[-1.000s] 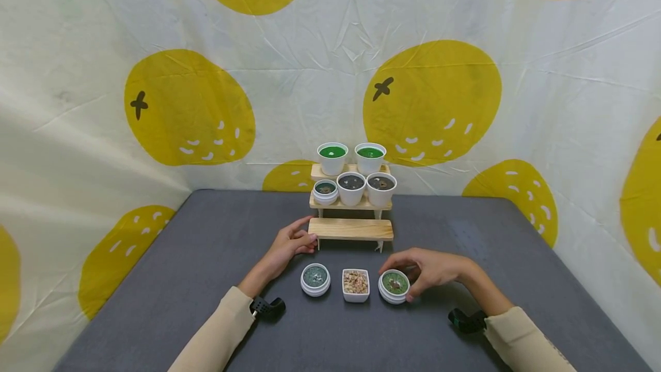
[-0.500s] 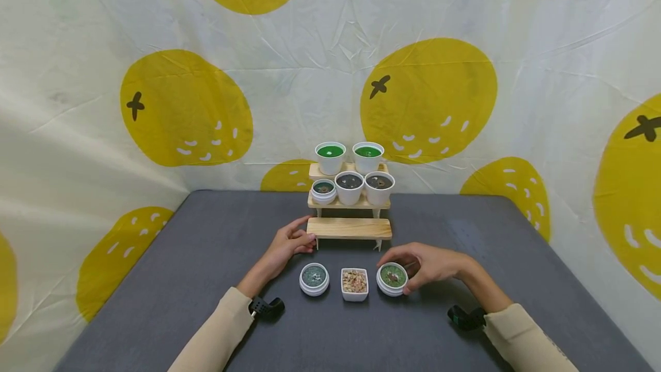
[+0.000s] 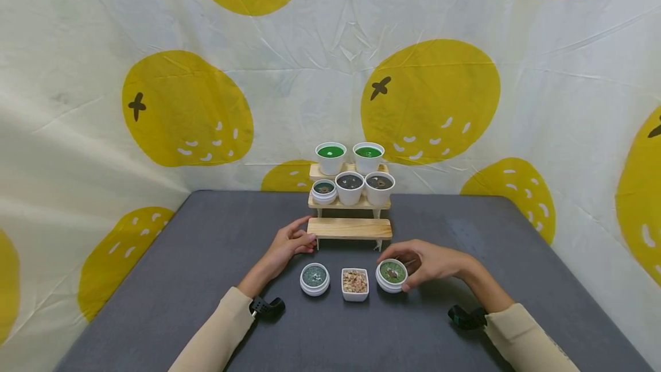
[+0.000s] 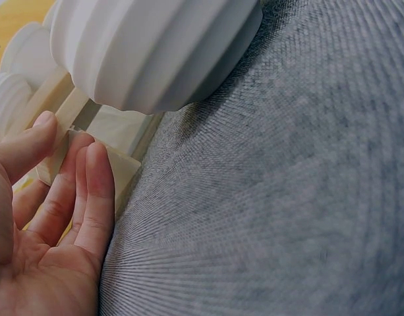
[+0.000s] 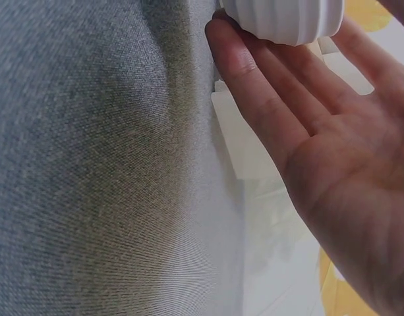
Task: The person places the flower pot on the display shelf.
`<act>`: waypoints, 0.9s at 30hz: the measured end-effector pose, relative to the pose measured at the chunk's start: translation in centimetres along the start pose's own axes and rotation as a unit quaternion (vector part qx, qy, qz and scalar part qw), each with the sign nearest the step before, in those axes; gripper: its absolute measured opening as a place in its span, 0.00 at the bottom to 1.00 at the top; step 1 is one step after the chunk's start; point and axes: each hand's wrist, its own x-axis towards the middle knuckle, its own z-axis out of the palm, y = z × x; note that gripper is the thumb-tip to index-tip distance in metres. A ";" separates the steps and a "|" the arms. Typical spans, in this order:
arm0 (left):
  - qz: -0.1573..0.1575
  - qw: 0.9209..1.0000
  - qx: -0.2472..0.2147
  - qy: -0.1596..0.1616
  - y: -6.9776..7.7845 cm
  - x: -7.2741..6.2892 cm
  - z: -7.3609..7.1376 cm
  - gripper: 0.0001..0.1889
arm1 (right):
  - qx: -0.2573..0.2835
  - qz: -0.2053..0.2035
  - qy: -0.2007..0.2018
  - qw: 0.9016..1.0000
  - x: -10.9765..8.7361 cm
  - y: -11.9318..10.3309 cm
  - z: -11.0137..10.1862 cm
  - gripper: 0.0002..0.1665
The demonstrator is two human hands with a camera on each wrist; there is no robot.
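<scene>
My right hand grips a small round white ribbed pot with a speckled green filling, thumb on the near side and fingers round the far side. In the right wrist view the fingers lie under and beside the pot's ribbed wall. My left hand holds the left end of the lowest shelf of a wooden tiered stand, its thumb and fingers at either side of the board. Between the hands are a round white pot with grey-green filling and a square white dish of light chips.
On the middle shelf stand a low ribbed pot and two white cups with dark filling. Two cups with bright green filling occupy the top shelf. A fruit-patterned cloth hangs behind the grey table.
My right hand has moved the green-filled pot a little away from me, toward the stand. The left hand has stayed at the shelf's end.
</scene>
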 end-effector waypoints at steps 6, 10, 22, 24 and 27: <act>-0.002 1.000 -0.002 0.006 0.0 0.1 0.0 0.35 | 0.006 -0.019 0.008 1.000 0.1 -0.1 -0.1 0.40; -0.001 1.000 -0.005 0.005 0.0 0.2 0.0 0.35 | 0.000 -0.013 0.019 1.000 0.1 -0.1 0.0 0.40; 0.001 1.000 -0.003 0.003 -0.1 0.2 0.0 0.36 | -0.008 -0.016 0.042 0.999 0.2 -0.4 0.1 0.39; 0.002 1.000 -0.004 0.002 -0.2 0.2 0.0 0.36 | -0.007 -0.021 0.046 0.999 0.2 -0.5 0.2 0.39; 0.004 1.000 -0.004 0.001 -0.2 0.2 -0.1 0.36 | -0.006 -0.022 0.052 0.998 0.2 -0.5 0.2 0.39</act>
